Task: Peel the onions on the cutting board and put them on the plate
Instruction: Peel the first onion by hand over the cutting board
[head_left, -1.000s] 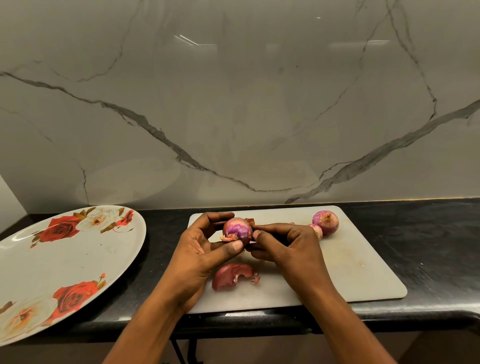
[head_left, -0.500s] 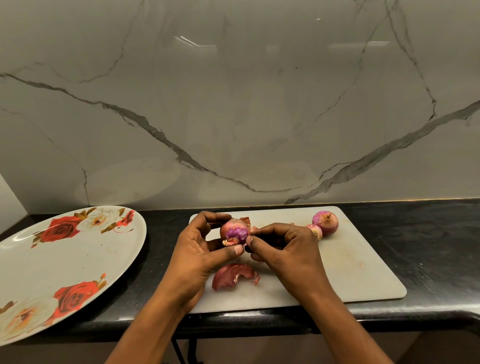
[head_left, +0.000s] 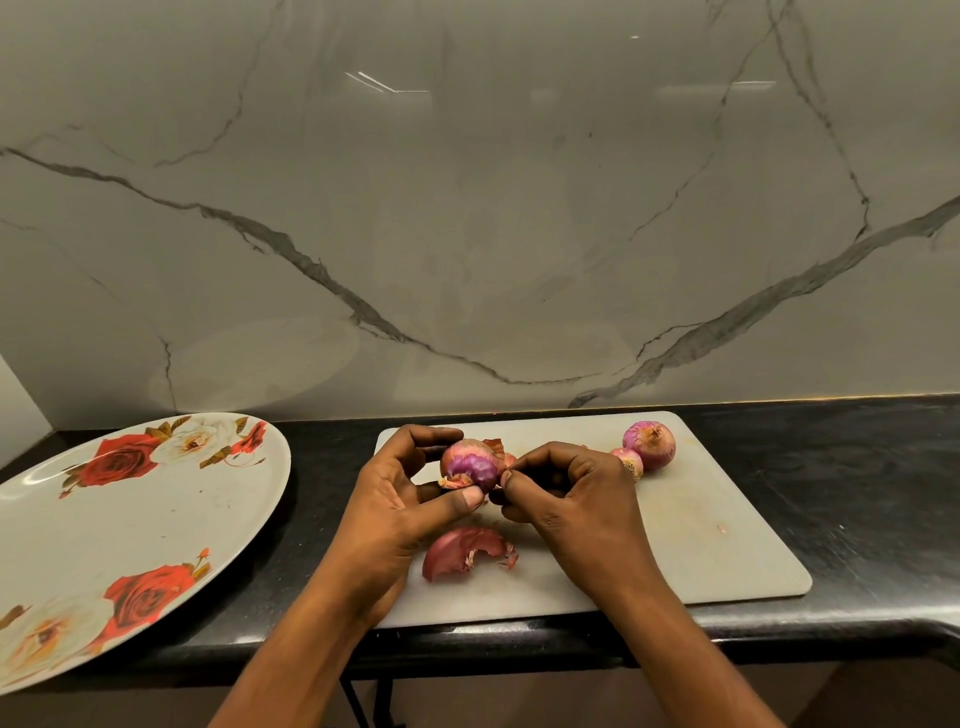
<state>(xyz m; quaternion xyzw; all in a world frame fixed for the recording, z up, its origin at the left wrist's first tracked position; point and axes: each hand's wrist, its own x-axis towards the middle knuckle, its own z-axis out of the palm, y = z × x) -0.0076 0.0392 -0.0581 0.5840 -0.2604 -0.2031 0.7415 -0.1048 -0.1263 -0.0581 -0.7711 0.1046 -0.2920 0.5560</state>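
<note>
Onion (head_left: 470, 465), small and partly stripped, is held between our two hands just above the cutting board (head_left: 701, 519). Bare purple flesh faces us; papery skin (head_left: 493, 446) clings on the far side and at the root end. We judge it light and firm, slick where bare, so the hold belongs on the ends or on dry skin. The skin looks thin and brittle, likely to tear off in scraps rather than whole. Left hand (head_left: 395, 499) cups the onion from the left, thumb under the front, forefinger arched over the top, fingers curled round it. Right hand (head_left: 576, 499) comes in from the right, thumb and forefinger tips pressed together at the onion's flank, pinching an edge of skin. Both wrists bend inward. Directly below the hands, on the board, lies a shed peel (head_left: 460, 553). Just beyond the right hand sit a large onion (head_left: 649, 444) and a small onion (head_left: 628, 461), touching, unpeeled. Well left of the left hand, on the dark counter (head_left: 857, 467), sits the rose-patterned plate (head_left: 130, 519), no onions on it; we judge the task early.
</note>
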